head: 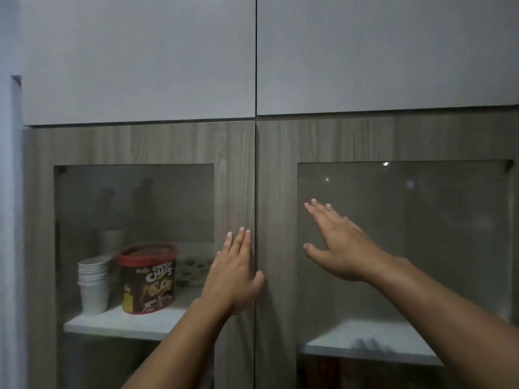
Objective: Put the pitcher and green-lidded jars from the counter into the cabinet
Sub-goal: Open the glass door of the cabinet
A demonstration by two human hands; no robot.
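A wood-grain cabinet fills the view, with two shut glass-paned doors that meet at a centre seam. My left hand (234,272) lies flat on the inner frame of the left door (236,175), fingers up and thumb at the seam. In front of the glass pane of the right door (276,175), my right hand (341,245) is spread open, fingers pointing up and left. Both hands hold nothing. No pitcher, green-lidded jar or counter is in view.
Behind the left glass, a white shelf (118,322) carries a stack of white paper cups (93,284), a red-lidded Choco Chips tub (148,279) and a patterned item behind it. The shelf (365,335) behind the right glass looks bare. Two plain grey upper doors (140,57) are shut.
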